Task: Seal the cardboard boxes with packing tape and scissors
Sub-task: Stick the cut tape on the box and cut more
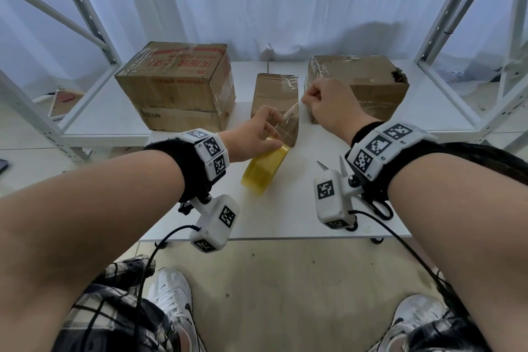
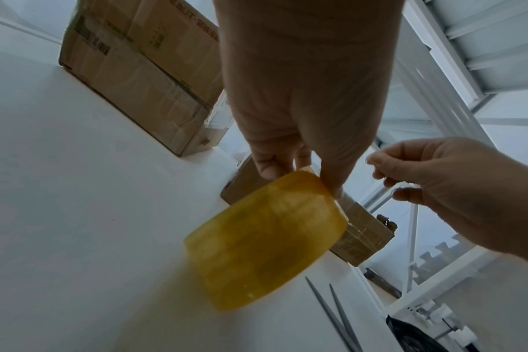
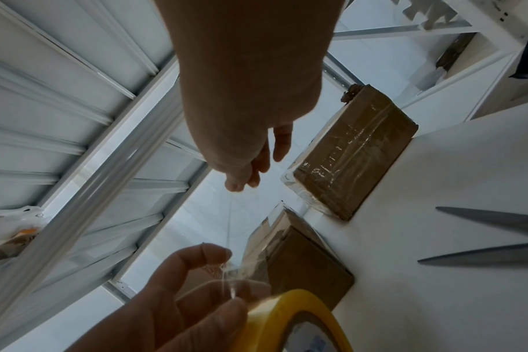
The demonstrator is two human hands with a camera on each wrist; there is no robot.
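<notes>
My left hand (image 1: 257,134) grips a yellow tape roll (image 1: 264,170) above the white table (image 1: 300,208), in front of the small middle box (image 1: 275,94). A clear strip of tape (image 1: 288,117) runs from the roll up to my right hand (image 1: 320,100), which pinches its free end between thumb and fingers. The left wrist view shows the tape roll (image 2: 266,240) under my left hand's fingers (image 2: 332,176), with my right hand (image 2: 407,176) close by. In the right wrist view the strip (image 3: 229,238) stretches between both hands. Scissors (image 1: 380,206) lie open on the table under my right wrist.
A large cardboard box (image 1: 177,86) stands at the back left and a taped box (image 1: 363,86) at the back right. White metal shelf posts (image 1: 85,8) rise on both sides. My shoes (image 1: 171,297) show below the table edge.
</notes>
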